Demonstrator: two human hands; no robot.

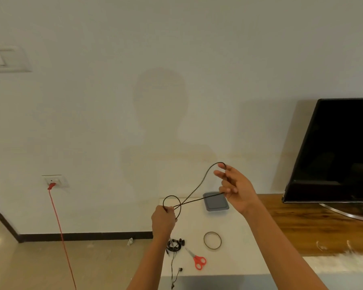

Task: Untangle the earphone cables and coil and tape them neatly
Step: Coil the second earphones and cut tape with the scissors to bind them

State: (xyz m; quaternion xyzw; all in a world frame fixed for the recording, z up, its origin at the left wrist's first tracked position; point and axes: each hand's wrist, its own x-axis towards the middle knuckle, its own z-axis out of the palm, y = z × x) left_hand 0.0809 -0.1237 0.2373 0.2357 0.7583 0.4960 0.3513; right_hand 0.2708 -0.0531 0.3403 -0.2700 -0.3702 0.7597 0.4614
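Note:
A black earphone cable [194, 191] stretches in the air between both hands, crossing itself near the left one. My left hand [163, 219] grips it in a fist, a small loop standing above the knuckles. My right hand [234, 188] is raised higher, pinching the cable at two places, with a loop over its fingertips. Below on the white table [239, 258] lies a coiled black earphone bundle [175, 244], its loose lead trailing over the front edge. Beside it lie a tape ring [212, 240] and red-handled scissors [197, 260].
A grey lidded box [215, 201] sits at the table's back. To the right, a wooden counter [314, 225] carries a black TV [335, 151]. A red cord [60, 231] hangs from a wall socket on the left down to the floor.

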